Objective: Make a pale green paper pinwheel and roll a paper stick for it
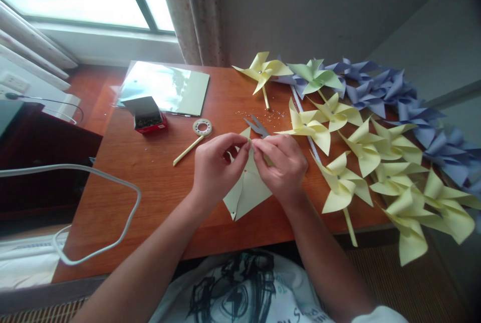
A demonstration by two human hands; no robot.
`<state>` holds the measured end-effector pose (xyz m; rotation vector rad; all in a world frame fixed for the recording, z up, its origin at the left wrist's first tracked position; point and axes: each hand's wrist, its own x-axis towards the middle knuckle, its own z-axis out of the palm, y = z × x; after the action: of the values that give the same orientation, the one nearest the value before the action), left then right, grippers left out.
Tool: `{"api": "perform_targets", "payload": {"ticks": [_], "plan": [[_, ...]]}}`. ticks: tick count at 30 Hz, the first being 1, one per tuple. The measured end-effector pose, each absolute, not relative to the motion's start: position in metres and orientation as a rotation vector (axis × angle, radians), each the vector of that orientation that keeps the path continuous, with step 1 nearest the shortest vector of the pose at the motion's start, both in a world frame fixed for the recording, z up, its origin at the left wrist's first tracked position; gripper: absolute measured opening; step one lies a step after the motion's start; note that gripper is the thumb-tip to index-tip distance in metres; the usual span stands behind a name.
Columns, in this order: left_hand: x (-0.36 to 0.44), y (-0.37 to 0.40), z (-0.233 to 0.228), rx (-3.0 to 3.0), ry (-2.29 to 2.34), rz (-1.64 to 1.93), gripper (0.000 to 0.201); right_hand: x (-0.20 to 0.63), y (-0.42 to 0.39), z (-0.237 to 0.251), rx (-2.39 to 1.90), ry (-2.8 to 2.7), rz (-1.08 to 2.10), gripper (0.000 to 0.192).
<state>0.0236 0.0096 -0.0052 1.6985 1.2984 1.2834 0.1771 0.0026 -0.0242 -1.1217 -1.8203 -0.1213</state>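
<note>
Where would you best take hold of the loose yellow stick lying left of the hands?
Pinch the stick at its bare lower-left half, coming from above. It lies flat and slanted on the table, and its upper end touches the tape roll, so the far end has more room.

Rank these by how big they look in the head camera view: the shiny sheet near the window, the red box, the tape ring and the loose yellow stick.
1. shiny sheet, by far the largest
2. red box
3. yellow stick, long but very thin
4. tape ring, smallest

All lie at a similar distance on the table, so nearness hardly skews this.

scissors [256, 126], tape roll [202, 126], pin box [147, 114], finished pinwheels [379, 155]
</note>
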Motion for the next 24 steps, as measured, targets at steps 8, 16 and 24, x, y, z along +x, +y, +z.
{"api": "perform_targets", "payload": {"ticks": [8, 16, 24], "plan": [[0.0246, 0.0074, -0.0055, 2.024, 1.391, 1.297, 0.005, 0.1772, 0.0029, -0.0239, -1.123, -1.856, -0.16, 0.017], [0.0241, 0.0072, -0.001, 1.98, 1.388, 1.29, 0.009, 0.1786, 0.0024, -0.0261, -1.123, -1.855, -0.048, 0.023], [0.0226, 0.0086, -0.0017, 1.902, 1.351, 1.292, 0.01, 0.1779, 0.0026, -0.0235, -1.127, -1.852, -0.078, 0.02]]}}
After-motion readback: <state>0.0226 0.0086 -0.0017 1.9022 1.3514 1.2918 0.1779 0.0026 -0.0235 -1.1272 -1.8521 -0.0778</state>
